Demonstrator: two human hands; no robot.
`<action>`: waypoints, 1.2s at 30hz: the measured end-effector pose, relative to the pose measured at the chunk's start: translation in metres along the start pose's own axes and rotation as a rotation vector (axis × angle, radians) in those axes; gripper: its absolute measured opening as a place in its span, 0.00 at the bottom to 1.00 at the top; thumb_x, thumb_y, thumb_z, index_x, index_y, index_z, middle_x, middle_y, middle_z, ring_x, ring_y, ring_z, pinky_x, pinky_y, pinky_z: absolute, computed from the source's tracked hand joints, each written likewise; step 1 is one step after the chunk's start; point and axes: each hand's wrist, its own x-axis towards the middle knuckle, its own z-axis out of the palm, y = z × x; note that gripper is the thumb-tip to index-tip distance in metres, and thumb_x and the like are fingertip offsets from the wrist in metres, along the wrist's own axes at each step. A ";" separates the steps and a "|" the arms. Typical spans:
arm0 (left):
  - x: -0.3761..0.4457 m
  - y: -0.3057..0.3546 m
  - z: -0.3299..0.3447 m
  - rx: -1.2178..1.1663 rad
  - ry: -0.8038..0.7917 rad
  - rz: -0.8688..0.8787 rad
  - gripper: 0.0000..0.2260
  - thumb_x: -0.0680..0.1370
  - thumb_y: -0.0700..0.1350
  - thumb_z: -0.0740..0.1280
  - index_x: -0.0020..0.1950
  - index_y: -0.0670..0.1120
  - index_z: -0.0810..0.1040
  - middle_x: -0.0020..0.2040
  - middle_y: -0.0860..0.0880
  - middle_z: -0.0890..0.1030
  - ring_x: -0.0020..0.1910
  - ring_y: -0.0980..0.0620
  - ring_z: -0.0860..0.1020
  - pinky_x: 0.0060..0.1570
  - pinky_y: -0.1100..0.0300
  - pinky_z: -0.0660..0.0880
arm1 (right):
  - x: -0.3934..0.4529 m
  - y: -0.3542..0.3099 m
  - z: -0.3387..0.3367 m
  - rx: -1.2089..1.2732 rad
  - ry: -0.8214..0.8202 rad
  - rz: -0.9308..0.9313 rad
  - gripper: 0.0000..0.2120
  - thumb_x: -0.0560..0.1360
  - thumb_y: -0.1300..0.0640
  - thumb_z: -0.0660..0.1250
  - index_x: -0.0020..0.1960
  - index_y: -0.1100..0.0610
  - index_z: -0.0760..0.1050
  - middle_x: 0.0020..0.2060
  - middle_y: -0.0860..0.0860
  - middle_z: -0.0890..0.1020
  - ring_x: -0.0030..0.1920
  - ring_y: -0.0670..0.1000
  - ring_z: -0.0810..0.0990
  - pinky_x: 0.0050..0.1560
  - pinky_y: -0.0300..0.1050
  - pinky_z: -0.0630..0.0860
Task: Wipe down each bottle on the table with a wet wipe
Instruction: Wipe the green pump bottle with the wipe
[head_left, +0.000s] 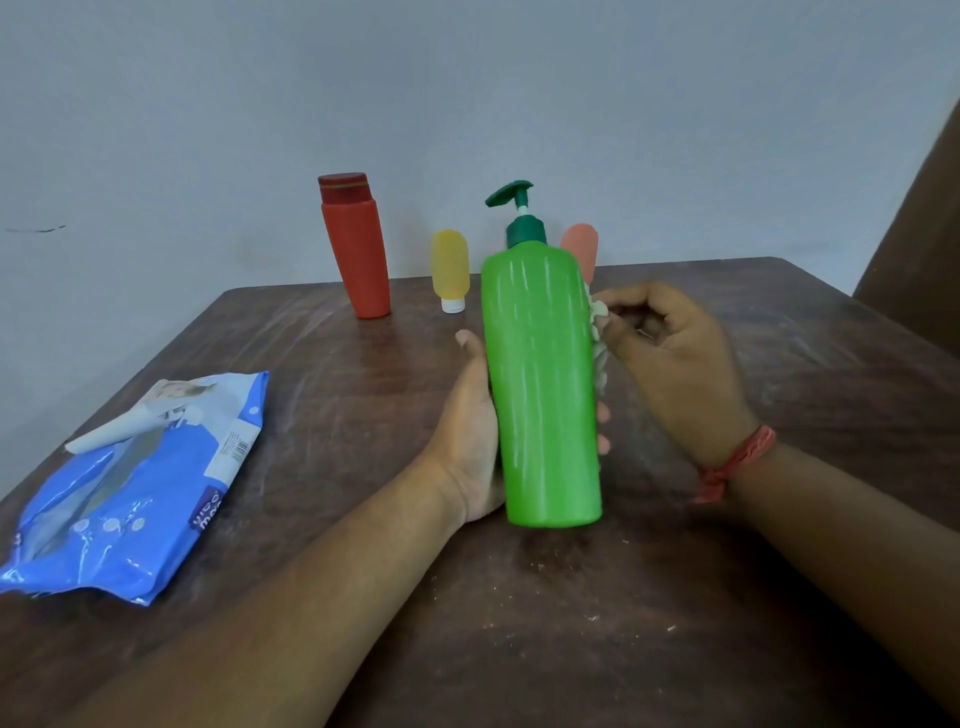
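From the head view, the left hand holds a green pump bottle upright above the middle of the dark wooden desk, its thumb lying up the bottle's left side while its fingers wrap round behind, 2 fingertips showing at the right edge. The bottle carries a dark green pump head with the spout pointing left. The right hand is curled, its fingers pinching a crumpled white wet wipe that touches the upper right side of the bottle. A red thread band circles the right wrist. At the far edge of the desk, near the pale wall, stand 3 more bottles: a tall red bottle with a darker red cap on top, leaning a little; just to its right a small yellow squeeze bottle standing on its white cap; and a small orange-pink bottle, mostly hidden behind the green one. On the left side of the desk, well apart from the hands, lies a blue pack of wet wipes, its white flap lifted.
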 end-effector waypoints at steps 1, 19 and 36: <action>-0.001 0.001 -0.001 0.033 -0.006 -0.008 0.48 0.75 0.76 0.39 0.62 0.43 0.83 0.49 0.35 0.82 0.41 0.38 0.81 0.47 0.46 0.80 | 0.001 0.000 -0.001 0.063 0.005 0.036 0.11 0.78 0.68 0.67 0.51 0.52 0.78 0.45 0.48 0.82 0.46 0.44 0.81 0.50 0.38 0.78; -0.006 0.006 0.002 0.073 -0.061 -0.154 0.46 0.74 0.77 0.47 0.55 0.37 0.82 0.45 0.35 0.81 0.37 0.39 0.82 0.40 0.49 0.81 | 0.011 0.005 -0.012 -0.551 0.012 -0.478 0.14 0.78 0.70 0.65 0.61 0.62 0.80 0.56 0.55 0.81 0.57 0.55 0.79 0.60 0.44 0.74; -0.004 0.009 0.003 0.179 -0.128 -0.201 0.45 0.76 0.76 0.47 0.57 0.37 0.80 0.44 0.35 0.80 0.37 0.39 0.82 0.41 0.48 0.81 | 0.024 0.002 -0.022 -0.657 0.010 -0.632 0.14 0.80 0.69 0.62 0.62 0.64 0.80 0.57 0.57 0.82 0.56 0.60 0.78 0.64 0.40 0.69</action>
